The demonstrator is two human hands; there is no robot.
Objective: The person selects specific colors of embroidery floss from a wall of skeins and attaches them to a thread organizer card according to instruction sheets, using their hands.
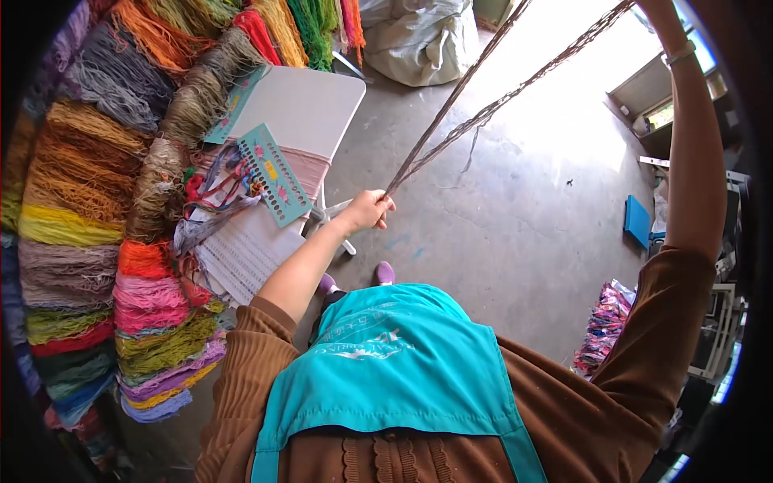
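My left hand is closed around the lower end of a skein of brown thread. From this fist the skein runs up and to the right in two taut lengths, with a few loose ends hanging midway. At the top right edge, my right hand is raised and partly cut off by the frame. One length of the skein runs to it, so it holds that end, though its fingers are mostly hidden.
Thick rows of coloured thread skeins hang at the left. Beside them, a white board bears punched teal cards and printed sheets. A pale sack stands behind. Rightward are a blue object and a multicoloured bundle.
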